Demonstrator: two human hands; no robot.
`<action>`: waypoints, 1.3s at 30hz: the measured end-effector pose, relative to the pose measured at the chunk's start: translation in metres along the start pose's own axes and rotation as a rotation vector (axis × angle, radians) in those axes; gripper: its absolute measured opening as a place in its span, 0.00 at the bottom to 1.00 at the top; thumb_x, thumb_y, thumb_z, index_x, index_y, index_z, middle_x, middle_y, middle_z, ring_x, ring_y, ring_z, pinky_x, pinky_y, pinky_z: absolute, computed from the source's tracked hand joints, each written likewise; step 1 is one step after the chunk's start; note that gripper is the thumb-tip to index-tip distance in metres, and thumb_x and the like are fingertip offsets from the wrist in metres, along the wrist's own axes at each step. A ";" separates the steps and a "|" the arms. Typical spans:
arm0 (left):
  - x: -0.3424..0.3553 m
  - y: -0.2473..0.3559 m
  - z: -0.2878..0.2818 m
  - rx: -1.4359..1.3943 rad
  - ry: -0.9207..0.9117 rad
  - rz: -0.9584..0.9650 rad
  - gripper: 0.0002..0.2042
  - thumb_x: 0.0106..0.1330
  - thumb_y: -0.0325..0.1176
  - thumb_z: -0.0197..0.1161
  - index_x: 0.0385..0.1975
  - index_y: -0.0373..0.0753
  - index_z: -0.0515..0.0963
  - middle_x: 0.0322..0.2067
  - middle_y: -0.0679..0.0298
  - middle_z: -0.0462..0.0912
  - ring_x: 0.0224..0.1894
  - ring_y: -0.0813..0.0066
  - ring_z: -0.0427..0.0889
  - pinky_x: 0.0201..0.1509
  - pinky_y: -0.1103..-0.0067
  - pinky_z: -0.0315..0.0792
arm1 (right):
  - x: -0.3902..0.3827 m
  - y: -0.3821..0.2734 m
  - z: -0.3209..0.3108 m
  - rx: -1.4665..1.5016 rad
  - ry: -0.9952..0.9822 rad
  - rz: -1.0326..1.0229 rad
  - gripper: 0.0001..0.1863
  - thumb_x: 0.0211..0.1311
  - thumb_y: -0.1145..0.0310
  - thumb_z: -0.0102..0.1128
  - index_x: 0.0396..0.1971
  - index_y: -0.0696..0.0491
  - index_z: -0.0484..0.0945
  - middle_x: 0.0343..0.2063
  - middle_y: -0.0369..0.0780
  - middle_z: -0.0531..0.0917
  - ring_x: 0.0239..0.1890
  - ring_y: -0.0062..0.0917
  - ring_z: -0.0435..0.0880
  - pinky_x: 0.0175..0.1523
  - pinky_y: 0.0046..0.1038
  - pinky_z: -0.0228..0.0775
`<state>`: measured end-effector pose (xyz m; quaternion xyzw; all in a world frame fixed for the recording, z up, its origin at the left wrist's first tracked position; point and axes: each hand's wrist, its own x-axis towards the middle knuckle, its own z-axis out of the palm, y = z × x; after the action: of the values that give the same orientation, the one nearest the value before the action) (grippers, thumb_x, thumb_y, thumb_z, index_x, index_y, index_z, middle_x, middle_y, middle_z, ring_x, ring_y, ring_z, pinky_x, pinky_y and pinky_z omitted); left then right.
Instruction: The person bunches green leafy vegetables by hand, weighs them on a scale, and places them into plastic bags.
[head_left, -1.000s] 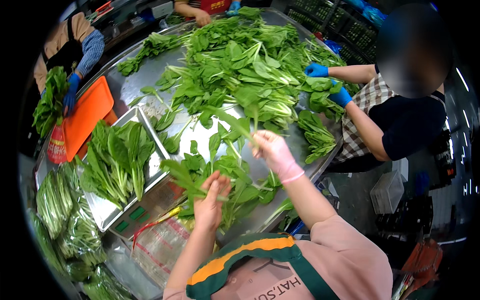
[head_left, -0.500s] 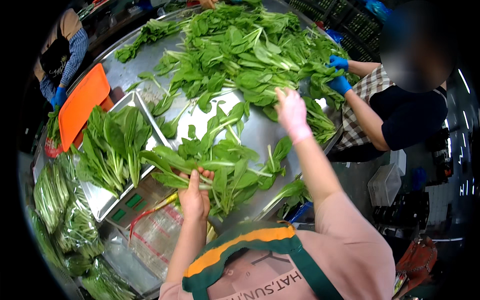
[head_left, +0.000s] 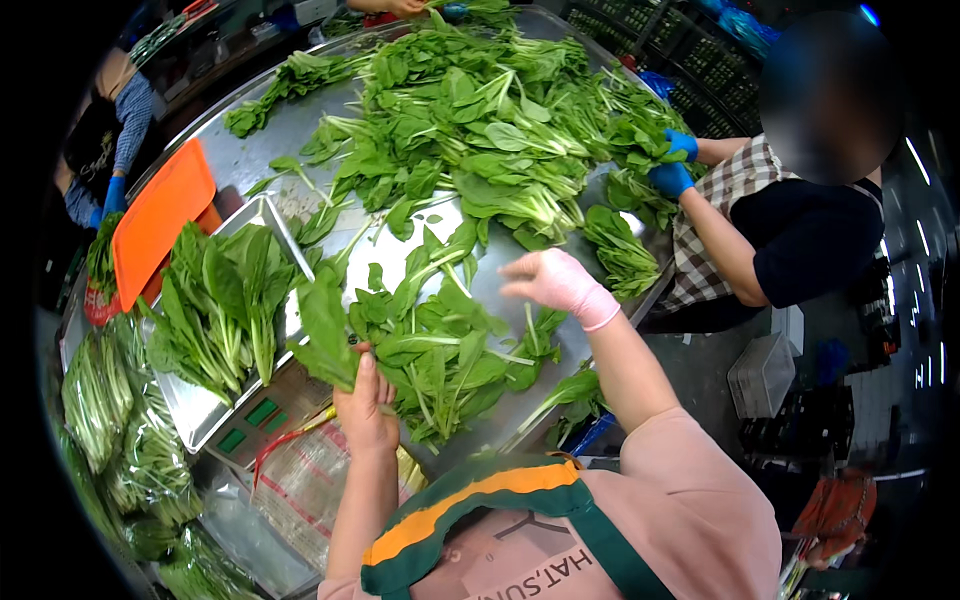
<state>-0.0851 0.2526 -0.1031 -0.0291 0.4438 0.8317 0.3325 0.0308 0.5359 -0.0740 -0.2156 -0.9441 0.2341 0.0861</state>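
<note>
My bare left hand (head_left: 367,408) is closed around the stems of a few leafy greens (head_left: 325,322), their broad leaves pointing up and away. In a pink glove, my right hand (head_left: 556,284) hovers over the metal table (head_left: 505,270) with its fingers stretched out and nothing in them. Loose greens (head_left: 440,350) lie scattered between my two hands. Beyond them spreads a large pile of greens (head_left: 480,120). To the left, a bunch of greens (head_left: 225,300) rests in a metal tray (head_left: 190,412) on a scale (head_left: 262,412).
An orange plastic scoop-like panel (head_left: 163,222) stands behind the tray. Bagged greens (head_left: 100,395) lie at the far left. At the right, a co-worker's blue-gloved hands (head_left: 672,165) handle greens; another gloved worker (head_left: 112,195) stands at the far left. Dark crates (head_left: 655,60) are stacked behind.
My right hand has drawn back from the pile toward me, its fingers now spread. My left hand has shifted slightly left and nearer, tilting the held leaves upright.
</note>
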 end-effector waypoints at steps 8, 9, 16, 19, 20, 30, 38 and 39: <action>-0.003 -0.016 0.012 0.066 -0.016 -0.082 0.09 0.63 0.31 0.59 0.40 0.36 0.72 0.17 0.73 0.63 0.18 0.83 0.60 0.24 0.83 0.57 | 0.037 0.069 0.007 -0.851 0.298 0.075 0.17 0.53 0.64 0.60 0.43 0.52 0.73 0.28 0.40 0.78 0.28 0.33 0.79 0.31 0.32 0.73; -0.004 -0.017 0.012 0.085 -0.023 -0.088 0.09 0.63 0.31 0.59 0.40 0.36 0.73 0.17 0.73 0.63 0.19 0.83 0.60 0.24 0.83 0.57 | 0.042 0.071 -0.001 -0.805 0.360 0.074 0.16 0.54 0.64 0.59 0.43 0.52 0.74 0.26 0.39 0.78 0.27 0.33 0.79 0.30 0.31 0.73; -0.005 -0.016 -0.009 -0.031 -0.041 -0.102 0.11 0.65 0.34 0.58 0.40 0.34 0.71 0.19 0.71 0.65 0.22 0.80 0.64 0.28 0.81 0.61 | 0.029 0.022 -0.009 0.558 0.661 0.430 0.17 0.65 0.58 0.51 0.25 0.56 0.74 0.14 0.36 0.77 0.12 0.21 0.73 0.19 0.23 0.65; -0.010 -0.018 0.007 -0.044 -0.035 -0.121 0.12 0.66 0.36 0.57 0.41 0.33 0.70 0.20 0.70 0.65 0.24 0.79 0.64 0.30 0.80 0.62 | 0.006 0.030 0.033 1.222 0.442 0.693 0.22 0.66 0.49 0.47 0.25 0.54 0.72 0.13 0.34 0.72 0.12 0.18 0.68 0.18 0.20 0.57; -0.008 -0.016 0.007 -0.067 -0.070 -0.114 0.12 0.66 0.36 0.57 0.41 0.33 0.70 0.22 0.69 0.65 0.25 0.78 0.65 0.31 0.79 0.63 | 0.007 0.020 0.039 1.448 0.408 0.672 0.22 0.66 0.48 0.46 0.29 0.54 0.72 0.13 0.32 0.70 0.13 0.18 0.66 0.18 0.18 0.57; 0.018 -0.018 0.014 -0.122 -0.304 -0.269 0.16 0.60 0.25 0.62 0.48 0.34 0.70 0.45 0.56 0.77 0.46 0.68 0.77 0.50 0.72 0.72 | -0.048 -0.115 0.082 1.106 -0.265 0.599 0.19 0.67 0.54 0.46 0.32 0.55 0.76 0.12 0.31 0.72 0.11 0.16 0.67 0.18 0.17 0.60; 0.013 -0.020 0.008 -0.093 -0.158 -0.144 0.16 0.56 0.21 0.63 0.45 0.34 0.71 0.42 0.59 0.78 0.43 0.69 0.78 0.48 0.74 0.73 | -0.052 -0.134 0.069 0.401 -0.064 0.149 0.10 0.60 0.66 0.55 0.26 0.57 0.78 0.15 0.38 0.78 0.19 0.20 0.76 0.26 0.26 0.68; 0.014 -0.020 0.008 -0.082 -0.151 -0.148 0.16 0.57 0.21 0.63 0.45 0.33 0.71 0.41 0.60 0.78 0.43 0.69 0.78 0.48 0.74 0.73 | -0.050 -0.132 0.072 0.417 -0.084 0.157 0.10 0.61 0.67 0.54 0.25 0.58 0.77 0.15 0.38 0.78 0.19 0.20 0.77 0.26 0.25 0.68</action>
<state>-0.0826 0.2732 -0.1173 -0.0125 0.3798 0.8220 0.4243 0.0086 0.3794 -0.0771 -0.2561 -0.8583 0.4391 0.0710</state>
